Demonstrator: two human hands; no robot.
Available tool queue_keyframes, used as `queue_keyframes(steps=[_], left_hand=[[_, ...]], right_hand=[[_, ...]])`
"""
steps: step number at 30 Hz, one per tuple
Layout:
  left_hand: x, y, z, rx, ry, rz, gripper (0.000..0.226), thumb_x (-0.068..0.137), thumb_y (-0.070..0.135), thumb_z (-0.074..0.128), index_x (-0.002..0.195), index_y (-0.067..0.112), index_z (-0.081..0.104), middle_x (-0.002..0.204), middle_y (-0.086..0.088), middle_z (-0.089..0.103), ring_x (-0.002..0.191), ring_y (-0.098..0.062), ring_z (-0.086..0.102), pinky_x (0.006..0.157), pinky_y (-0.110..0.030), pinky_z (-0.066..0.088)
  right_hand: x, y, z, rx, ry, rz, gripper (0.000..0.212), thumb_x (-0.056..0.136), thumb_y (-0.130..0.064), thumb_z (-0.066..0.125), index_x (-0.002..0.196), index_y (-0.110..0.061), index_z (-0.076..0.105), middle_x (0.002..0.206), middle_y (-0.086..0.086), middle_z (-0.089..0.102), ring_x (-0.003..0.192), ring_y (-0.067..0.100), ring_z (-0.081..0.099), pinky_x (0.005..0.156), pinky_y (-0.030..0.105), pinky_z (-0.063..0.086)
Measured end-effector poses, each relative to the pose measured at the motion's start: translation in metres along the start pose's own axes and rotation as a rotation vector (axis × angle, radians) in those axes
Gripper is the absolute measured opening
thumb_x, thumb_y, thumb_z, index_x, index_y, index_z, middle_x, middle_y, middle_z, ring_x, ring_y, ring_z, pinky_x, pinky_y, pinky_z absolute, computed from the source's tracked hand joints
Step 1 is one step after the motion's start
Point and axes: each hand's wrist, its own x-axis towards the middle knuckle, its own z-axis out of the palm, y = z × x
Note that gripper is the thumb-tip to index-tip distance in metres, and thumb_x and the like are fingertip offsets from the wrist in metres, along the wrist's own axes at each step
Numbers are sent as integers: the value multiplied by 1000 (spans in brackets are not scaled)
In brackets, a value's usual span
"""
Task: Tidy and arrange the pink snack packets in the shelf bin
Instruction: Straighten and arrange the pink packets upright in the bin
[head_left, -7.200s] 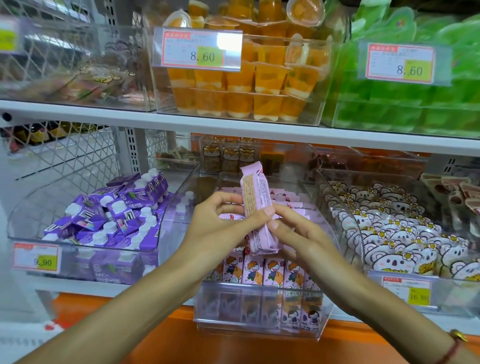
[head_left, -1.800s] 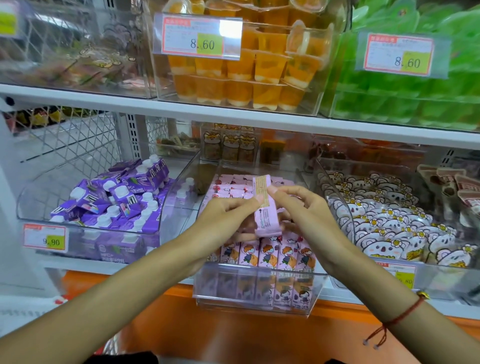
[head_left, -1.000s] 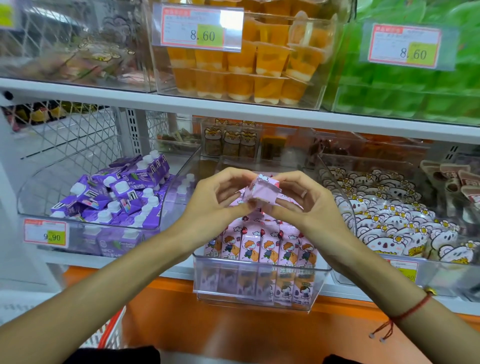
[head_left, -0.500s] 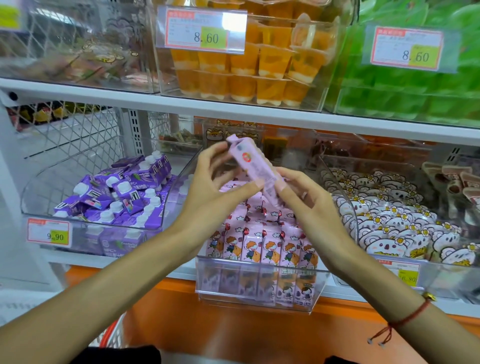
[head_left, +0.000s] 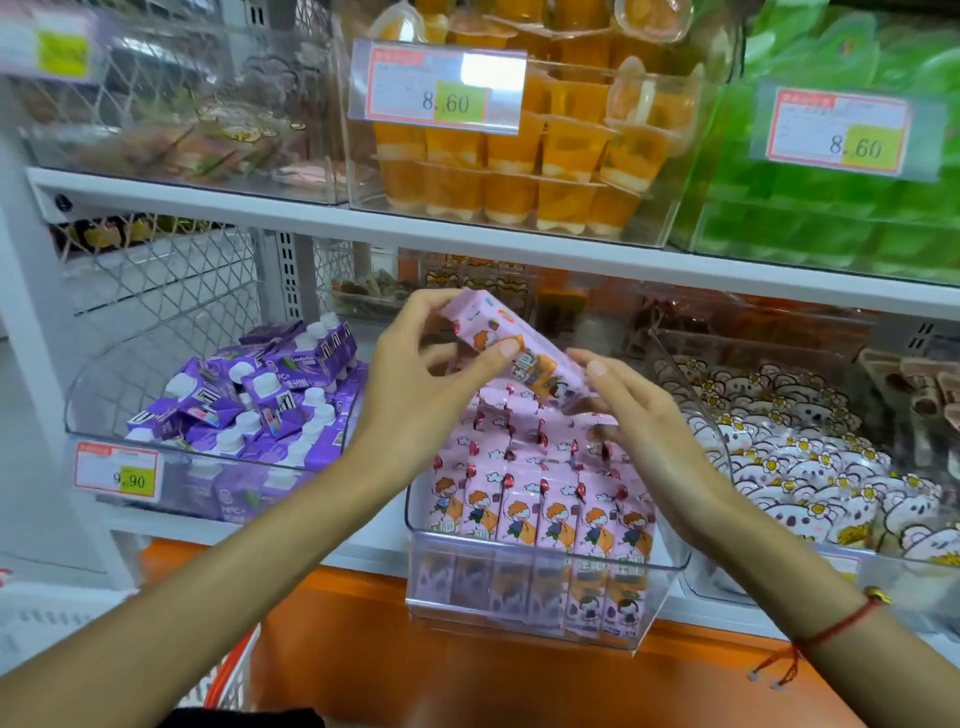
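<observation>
Far left, lower shelf: clear bin (head_left: 78, 415) of purple cartons (head_left: 260, 395), loosely heaped, 9.90 tag (head_left: 117, 475) on its front wall. Red basket (head_left: 228, 680) edge low between our forearms.

Left hand (head_left: 415, 395) is raised above the middle bin, fingers curled around the upper end of one pink packet (head_left: 524, 353), thumb pressed on its printed face. Packet sits tilted, high end left, low end right, clear of the stock below.

Upper shelf above it: orange cups (head_left: 519, 171) stacked in a clear bin, 8.60 tag (head_left: 441, 85) in front.

Middle bin (head_left: 524, 603) on the lower shelf, front wall overhanging the shelf edge: pink packets (head_left: 540, 514) stand upright in tight rows, cartoon faces forward, front row five across. Rows further back are partly hidden behind our hands.

Right hand (head_left: 639, 421) is at the packet's lower end, fingers mostly straight and loosely spread, fingertips touching the packet; no closed grasp that we can see. Red cord (head_left: 826, 634) on that wrist.

Right of the middle bin: clear bin (head_left: 696, 395) of white animal-face packs (head_left: 810, 467), touching sides with the middle bin. Upper right: green packs (head_left: 831, 223), blurred, second 8.60 tag (head_left: 841, 130).
</observation>
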Motion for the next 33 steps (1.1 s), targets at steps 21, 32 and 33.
queue_keyframes(steps=[21, 32, 33], left_hand=[[57, -40, 5, 791, -206, 65, 35, 75, 32, 80, 89, 25, 49, 92, 6, 61, 79, -19, 63, 66, -35, 48], [95, -38, 26, 1117, -559, 149, 45, 87, 41, 65, 128, 24, 58, 124, 0, 65, 109, -22, 62, 90, -37, 48], [93, -43, 30, 1164, -605, 137, 43, 87, 41, 65, 126, 24, 60, 123, 0, 65, 110, -22, 61, 89, -37, 47]], right_hand=[[38, 41, 16, -1005, -256, -159, 38, 100, -35, 38, 136, -28, 45, 136, -1, 47, 123, 20, 38, 97, 33, 32], [27, 42, 19, -996, -253, -172, 44, 102, -33, 32, 146, -28, 33, 148, -2, 39, 131, 22, 37, 108, 33, 29], [25, 41, 20, -998, -250, -177, 45, 102, -33, 31, 147, -27, 33, 151, -1, 36, 134, 21, 35, 110, 33, 27]])
